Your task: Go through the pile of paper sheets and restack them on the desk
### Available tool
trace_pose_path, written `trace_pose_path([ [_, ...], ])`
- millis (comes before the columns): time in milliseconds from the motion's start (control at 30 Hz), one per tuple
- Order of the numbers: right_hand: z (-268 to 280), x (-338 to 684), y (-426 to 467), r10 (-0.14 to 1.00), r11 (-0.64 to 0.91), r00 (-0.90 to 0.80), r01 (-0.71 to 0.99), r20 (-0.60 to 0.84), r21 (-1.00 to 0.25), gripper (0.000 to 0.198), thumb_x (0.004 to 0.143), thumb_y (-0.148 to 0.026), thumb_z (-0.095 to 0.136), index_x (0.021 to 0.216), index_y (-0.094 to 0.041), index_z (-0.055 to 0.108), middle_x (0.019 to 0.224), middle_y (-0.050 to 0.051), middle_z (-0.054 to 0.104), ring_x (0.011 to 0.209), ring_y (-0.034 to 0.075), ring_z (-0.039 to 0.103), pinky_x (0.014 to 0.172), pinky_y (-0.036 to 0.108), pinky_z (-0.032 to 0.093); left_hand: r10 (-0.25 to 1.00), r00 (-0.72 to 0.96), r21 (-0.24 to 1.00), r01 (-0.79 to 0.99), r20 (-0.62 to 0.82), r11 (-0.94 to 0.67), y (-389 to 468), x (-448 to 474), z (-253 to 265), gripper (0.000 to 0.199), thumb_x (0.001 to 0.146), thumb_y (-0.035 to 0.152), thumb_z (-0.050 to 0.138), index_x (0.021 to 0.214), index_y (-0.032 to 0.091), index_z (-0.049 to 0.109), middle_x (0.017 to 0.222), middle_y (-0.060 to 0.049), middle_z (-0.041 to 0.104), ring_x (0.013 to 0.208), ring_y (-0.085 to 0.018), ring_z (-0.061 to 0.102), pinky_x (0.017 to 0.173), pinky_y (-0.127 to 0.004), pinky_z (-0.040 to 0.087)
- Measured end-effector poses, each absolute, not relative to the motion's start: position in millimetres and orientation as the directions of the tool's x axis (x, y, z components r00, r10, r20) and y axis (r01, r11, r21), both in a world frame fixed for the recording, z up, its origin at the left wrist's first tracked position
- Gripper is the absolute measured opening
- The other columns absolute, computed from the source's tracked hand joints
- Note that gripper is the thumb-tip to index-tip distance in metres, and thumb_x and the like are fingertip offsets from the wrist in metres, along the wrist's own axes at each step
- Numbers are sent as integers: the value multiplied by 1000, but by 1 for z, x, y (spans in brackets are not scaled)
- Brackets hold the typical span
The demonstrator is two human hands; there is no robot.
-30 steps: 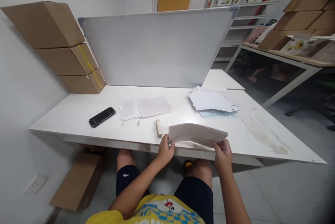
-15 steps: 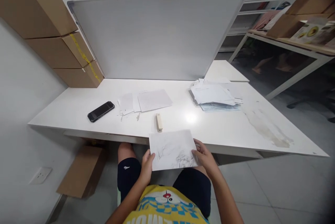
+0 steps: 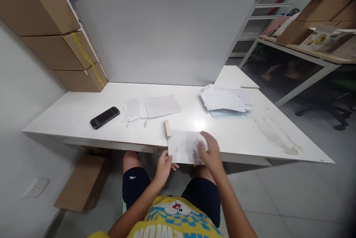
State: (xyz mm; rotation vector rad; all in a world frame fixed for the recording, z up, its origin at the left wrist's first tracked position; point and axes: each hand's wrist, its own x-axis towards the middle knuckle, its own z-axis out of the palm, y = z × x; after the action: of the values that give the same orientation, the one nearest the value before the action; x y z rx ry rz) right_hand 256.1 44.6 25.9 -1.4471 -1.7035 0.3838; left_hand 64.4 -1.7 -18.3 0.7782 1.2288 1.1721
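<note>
A sheet of white paper (image 3: 182, 147) with dark sketchy marks lies partly over the front edge of the white table. My left hand (image 3: 164, 165) pinches its lower left corner, thumb on top and fingers underneath. Around the right edge of the same paper my right hand (image 3: 210, 152) is closed, thumb toward the drawing, slightly smeared by motion. A small cream stapler (image 3: 167, 129) rests on the table at the paper's upper left corner. Farther back are a few overlapping sheets (image 3: 162, 106) and, to the right, an untidy paper stack (image 3: 224, 98).
On the left of the white table (image 3: 133, 130) lies a black phone (image 3: 105, 117). A whiteboard (image 3: 167, 37) stands along the back, beside stacked cardboard boxes (image 3: 66, 52). Another box (image 3: 80, 182) sits on the floor at left. Someone's feet (image 3: 267, 76) show under the far table (image 3: 294, 54).
The paper has moved forward and slightly right, onto the table edge near the stapler. My right hand has shifted up along its right side; my left hand followed at the lower left corner.
</note>
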Motion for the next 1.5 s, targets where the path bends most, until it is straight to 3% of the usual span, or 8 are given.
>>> trace_pose_path([
  [267, 37, 164, 62, 805, 581, -465, 745, 368, -328, 53, 80, -6, 40, 131, -11, 51, 137, 11, 53, 132, 25, 39, 114, 47, 20, 921, -174, 905, -315, -350, 285, -11, 69, -18, 42, 67, 46, 71, 92, 14, 56, 74, -3, 67, 58, -20, 69, 53, -27, 53],
  [400, 30, 158, 71, 845, 519, -412, 785, 340, -337, 52, 76, 1, 42, 123, -14, 57, 132, 7, 59, 120, 23, 48, 109, 43, 25, 921, -162, 896, -338, -356, 287, -12, 71, -21, 39, 69, 43, 71, 92, 13, 60, 86, -6, 68, 64, -19, 70, 60, -28, 56],
  [767, 5, 130, 77, 851, 430, -245, 833, 464, -348, 30, 76, -2, 49, 95, -17, 67, 115, 5, 67, 88, 21, 54, 78, 37, 37, 917, -172, 896, -338, -360, 288, -8, 59, -19, 43, 56, 48, 81, 74, 12, 64, 70, -4, 66, 60, -20, 68, 53, -27, 54],
  [933, 10, 145, 74, 838, 470, -252, 784, 485, -406, 41, 75, -3, 50, 110, -19, 64, 120, 5, 66, 99, 21, 54, 89, 38, 37, 916, -161, 864, -423, -367, 272, -12, 64, -1, 49, 50, 49, 85, 77, 13, 66, 73, -5, 68, 63, -21, 69, 59, -29, 56],
  [1100, -2, 193, 19, 810, 555, -317, 687, 494, -469, 48, 73, -3, 44, 109, -26, 64, 109, 3, 69, 102, 20, 58, 104, 44, 33, 945, -55, 836, -484, -322, 257, -26, 60, 12, 46, 63, 44, 81, 96, 14, 70, 99, -12, 71, 84, -24, 68, 74, -32, 56],
  [1267, -17, 233, -39, 808, 552, -338, 720, 483, -420, 73, 72, -4, 40, 142, -27, 39, 138, 5, 52, 126, 25, 49, 109, 52, 32, 940, 119, 800, -497, -320, 335, -38, 65, 16, 44, 74, 44, 74, 107, 15, 69, 108, -15, 69, 82, -22, 69, 71, -29, 54],
  [1400, -27, 256, -48, 777, 480, -188, 795, 601, -371, 73, 78, -5, 38, 143, -39, 36, 128, 0, 61, 118, 24, 56, 103, 52, 38, 917, 326, 882, -326, -232, 339, -41, 73, 23, 49, 76, 51, 69, 106, 13, 69, 87, -15, 72, 72, -25, 69, 68, -35, 55],
  [1500, -19, 287, -32, 705, 360, -20, 871, 709, -334, 62, 80, -12, 41, 137, -37, 46, 121, 2, 64, 115, 28, 58, 101, 56, 37, 977, 203, 995, -65, -64, 79, -9, 57, 35, 43, 74, 53, 68, 100, 19, 72, 80, -12, 72, 84, -32, 69, 75, -43, 55],
])
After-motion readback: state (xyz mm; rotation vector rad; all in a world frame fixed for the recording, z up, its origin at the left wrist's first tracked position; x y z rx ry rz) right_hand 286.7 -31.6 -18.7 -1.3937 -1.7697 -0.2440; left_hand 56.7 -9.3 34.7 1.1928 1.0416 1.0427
